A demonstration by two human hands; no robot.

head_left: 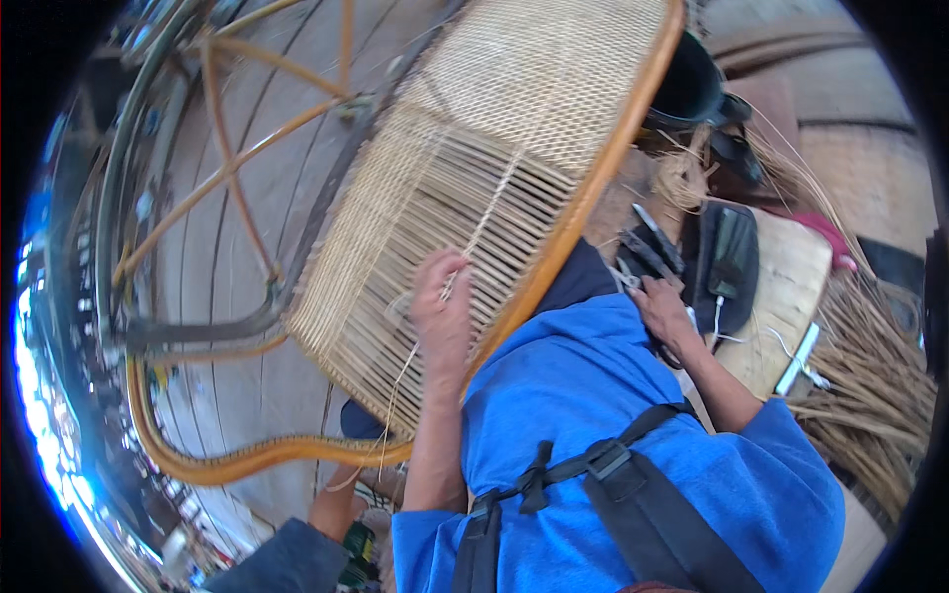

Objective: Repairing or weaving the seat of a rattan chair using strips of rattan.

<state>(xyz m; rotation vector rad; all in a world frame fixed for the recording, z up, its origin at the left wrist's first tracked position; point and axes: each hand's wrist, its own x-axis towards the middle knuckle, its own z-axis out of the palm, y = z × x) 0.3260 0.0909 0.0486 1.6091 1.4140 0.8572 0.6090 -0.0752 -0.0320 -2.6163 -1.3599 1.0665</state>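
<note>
A woven rattan chair panel with a curved orange-brown frame leans across my lap. Its middle section shows bare parallel cane strips, crossed by one pale woven line. My left hand is at the lower end of that line, fingers pinched on a thin cane strand whose tail hangs down past my wrist. To the right of the panel, my right hand is down among tools, fingers closed at the grey metal handles of what looks like a pair of scissors. Its fingertips are partly hidden.
Dark-handled tools and a phone-like device with a white cable lie beside my right hand. Bundled cane strands spread at the right. A dark bucket stands behind the panel. Another rattan frame is at left.
</note>
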